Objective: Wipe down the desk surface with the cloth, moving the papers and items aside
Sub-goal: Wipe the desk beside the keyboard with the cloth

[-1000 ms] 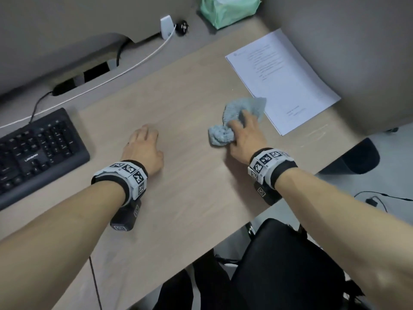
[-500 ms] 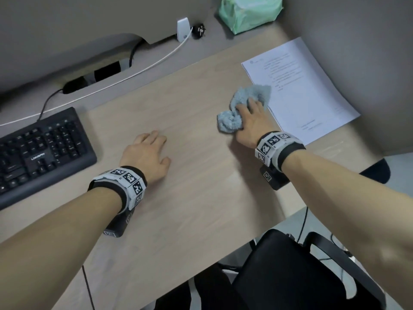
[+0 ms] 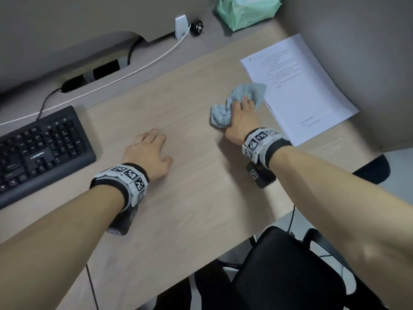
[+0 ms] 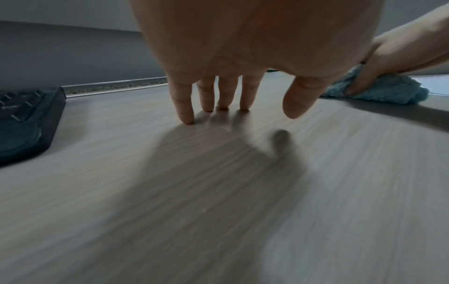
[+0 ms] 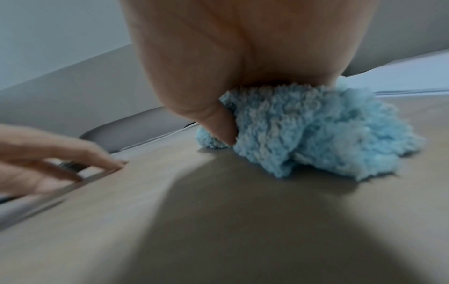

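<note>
A crumpled light-blue cloth (image 3: 250,92) lies on the wooden desk (image 3: 190,198), its far corner overlapping the left edge of the white papers (image 3: 301,90). My right hand (image 3: 242,108) presses down on the cloth and grips it. In the right wrist view the thumb (image 5: 218,124) digs into the cloth (image 5: 316,134); the fingers are hidden behind it. My left hand (image 3: 159,146) rests on bare desk left of the cloth, holding nothing. Its fingertips (image 4: 187,119) touch the wood, and the cloth (image 4: 388,90) shows at the right.
A black keyboard (image 3: 38,151) sits at the left edge. A green wipes pack (image 3: 245,10), a white cable (image 3: 134,70) and a plug lie at the back by the partition. A black chair (image 3: 290,276) stands below the desk's near edge.
My right hand has pushed the cloth away from me along the left edge of the papers. The left hand has stayed where it was.
</note>
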Motion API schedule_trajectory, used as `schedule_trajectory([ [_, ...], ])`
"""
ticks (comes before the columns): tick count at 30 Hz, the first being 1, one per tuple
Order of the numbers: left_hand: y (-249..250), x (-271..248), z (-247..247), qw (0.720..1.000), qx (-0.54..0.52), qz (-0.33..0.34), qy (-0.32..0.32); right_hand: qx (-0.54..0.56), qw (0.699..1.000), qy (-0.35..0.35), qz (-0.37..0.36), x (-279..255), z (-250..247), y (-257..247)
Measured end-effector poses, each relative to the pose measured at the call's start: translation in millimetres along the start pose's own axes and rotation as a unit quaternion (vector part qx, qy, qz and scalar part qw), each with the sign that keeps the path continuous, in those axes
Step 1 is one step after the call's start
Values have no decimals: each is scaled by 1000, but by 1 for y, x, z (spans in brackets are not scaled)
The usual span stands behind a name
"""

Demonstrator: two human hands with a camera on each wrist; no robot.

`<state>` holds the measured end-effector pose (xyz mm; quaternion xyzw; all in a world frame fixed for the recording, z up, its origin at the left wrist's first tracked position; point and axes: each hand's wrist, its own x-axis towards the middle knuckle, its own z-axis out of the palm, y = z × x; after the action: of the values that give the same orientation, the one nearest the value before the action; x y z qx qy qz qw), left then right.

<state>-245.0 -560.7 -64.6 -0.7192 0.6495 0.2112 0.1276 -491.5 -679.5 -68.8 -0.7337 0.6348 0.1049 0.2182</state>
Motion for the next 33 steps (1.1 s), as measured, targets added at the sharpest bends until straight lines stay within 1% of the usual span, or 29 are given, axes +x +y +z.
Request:
schedule_trajectory([
  [3, 0, -2, -1, 1000, 4, 1, -3, -9, 1000, -1, -27, -4, -3, 11],
  [5, -1, -1, -3, 1000, 7, 3, -7, 2, 1000, -2, -9, 6, -13, 10],
  [7, 0, 0, -5, 1000, 4, 4, -10, 1, 1000, -11, 5, 6, -13, 5],
  [11, 4, -2, -4, 1000, 6, -2, -1, -17, 1000, -9, -23, -4, -5, 8],
  [14, 2, -2, -2, 1000, 5, -1, -7, -3, 1000, -13, -7, 10, -19, 8],
  [16, 2, -2, -2, 1000, 4, 1, -2, -8, 1000, -20, -3, 4, -17, -4],
  [17, 2, -2, -2, 1000, 7, 1, 0, -15, 999, -21, -21, -8, -10, -11],
  [20, 4, -3, 0, 1000, 18, 2, 0, -31, 992, -12, -119, -60, 29, -20],
  [21, 3, -3, 0, 1000, 18, 4, -6, -29, 990, -8, -136, -77, 40, -16],
  [22, 2, -2, 1, 1000, 19, 6, -9, -24, 990, -4, -138, -89, 47, -8],
  [23, 1, -2, 2, 1000, 21, 8, -7, -20, 992, 0, -128, -96, 52, 2],
  [26, -2, -3, 5, 999, 28, 17, 17, 2, 998, 13, -58, -101, 50, 32],
  [27, -3, -4, 6, 999, 29, 22, 20, 7, 1000, 19, -24, -101, 49, 36],
  [29, -3, -5, 10, 999, 27, 26, 18, 20, 999, 8, 30, -105, 50, 25],
  [30, -2, -6, 11, 999, 22, 26, 19, 26, 999, -4, 36, -112, 54, 14],
  [31, 0, -6, 12, 999, 14, 25, 27, 30, 999, -18, 22, -121, 60, 1],
  [33, 8, -8, 11, 998, -2, 34, 56, 31, 999, -36, -27, -147, 75, -14],
])
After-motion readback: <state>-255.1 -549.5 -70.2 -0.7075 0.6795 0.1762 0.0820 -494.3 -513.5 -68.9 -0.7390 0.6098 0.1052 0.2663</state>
